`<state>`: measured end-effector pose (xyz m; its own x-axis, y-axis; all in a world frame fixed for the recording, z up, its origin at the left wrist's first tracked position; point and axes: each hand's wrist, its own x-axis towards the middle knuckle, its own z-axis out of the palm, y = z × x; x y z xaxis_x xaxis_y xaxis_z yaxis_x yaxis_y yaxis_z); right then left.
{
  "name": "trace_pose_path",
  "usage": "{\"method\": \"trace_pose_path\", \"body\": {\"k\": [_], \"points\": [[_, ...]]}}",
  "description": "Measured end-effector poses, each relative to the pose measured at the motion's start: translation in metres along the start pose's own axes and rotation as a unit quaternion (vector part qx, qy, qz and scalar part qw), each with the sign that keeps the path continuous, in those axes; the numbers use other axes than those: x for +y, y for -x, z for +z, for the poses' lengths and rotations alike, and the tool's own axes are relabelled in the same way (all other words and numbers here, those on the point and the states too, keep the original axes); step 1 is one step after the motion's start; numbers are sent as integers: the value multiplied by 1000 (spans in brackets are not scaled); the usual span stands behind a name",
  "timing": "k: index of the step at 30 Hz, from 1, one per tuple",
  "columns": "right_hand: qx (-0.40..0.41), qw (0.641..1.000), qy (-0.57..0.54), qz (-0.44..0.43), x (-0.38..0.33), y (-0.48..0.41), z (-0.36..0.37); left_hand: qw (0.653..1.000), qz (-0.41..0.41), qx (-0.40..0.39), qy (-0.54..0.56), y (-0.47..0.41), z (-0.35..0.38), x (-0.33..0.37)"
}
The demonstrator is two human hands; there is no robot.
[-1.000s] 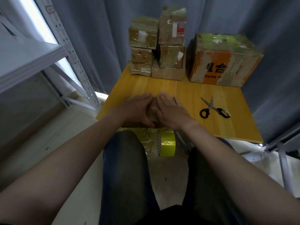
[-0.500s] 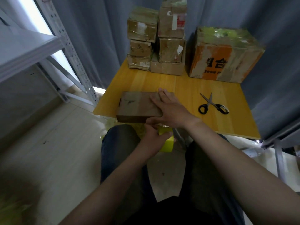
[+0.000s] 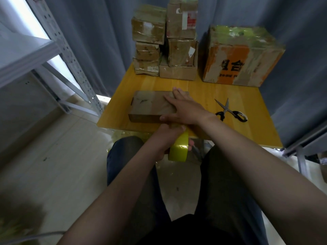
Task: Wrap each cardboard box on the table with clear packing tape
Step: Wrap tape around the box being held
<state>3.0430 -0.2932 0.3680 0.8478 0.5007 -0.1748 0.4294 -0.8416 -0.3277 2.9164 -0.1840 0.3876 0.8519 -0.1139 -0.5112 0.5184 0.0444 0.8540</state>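
Left hand (image 3: 168, 137) dropped to grip the tape roll (image 3: 178, 149); right hand (image 3: 186, 109), fingers (image 3: 177, 97) straight, presses the box (image 3: 150, 105).

Scissors (image 3: 225, 109) lying flat (black handles); grey curtain (image 3: 99, 41) behind; metal shelving (image 3: 26, 50) at left.

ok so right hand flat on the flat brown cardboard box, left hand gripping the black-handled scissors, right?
Wrong on the left hand: in the head view it grips the yellow-green roll of tape, while the black-handled scissors lie alone on the yellow wooden table. The right hand lies flat on the flat brown cardboard box.
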Motion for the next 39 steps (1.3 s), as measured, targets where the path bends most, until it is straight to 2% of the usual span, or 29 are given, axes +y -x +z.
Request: {"method": "trace_pose_path", "body": {"k": [7, 16, 18, 20, 21, 23, 25, 27, 31, 34, 39], "points": [[5, 1000, -5, -1, 2, -4, 0, 995, -79, -25, -57, 1, -2, 8], [27, 1000, -1, -8, 1, -1, 1, 994, -70, -21, -84, -6, 0, 9], [72, 995, -67, -14, 1, 6, 0, 996, -68, -12, -54, -7, 2, 6], [172, 971, -167, 27, 8, 19, -5, 997, -74, -9, -21, -6, 4, 3], [226, 957, -166, 76, 16, 28, -7, 997, -77, -6, -8, -5, 4, 1], [278, 935, -59, 212, 39, 49, -12, 996, -83, -2, 11, -5, 3, -1], [230, 915, -5, 331, 63, 71, -13, 996, -90, 3, 16, -4, 4, -3], [172, 904, -34, 390, 80, 86, -10, 996, -92, 6, 17, -4, 6, -3], [161, 917, -39, 363, 89, 96, -6, 996, -79, 22, 38, -4, 9, -6], [135, 914, 1, 383, 91, 106, -13, 997, -69, 30, 34, -5, 5, -10], [101, 917, -96, 375, 90, 115, -21, 998, -34, 59, 5, -8, 3, -17]]}}
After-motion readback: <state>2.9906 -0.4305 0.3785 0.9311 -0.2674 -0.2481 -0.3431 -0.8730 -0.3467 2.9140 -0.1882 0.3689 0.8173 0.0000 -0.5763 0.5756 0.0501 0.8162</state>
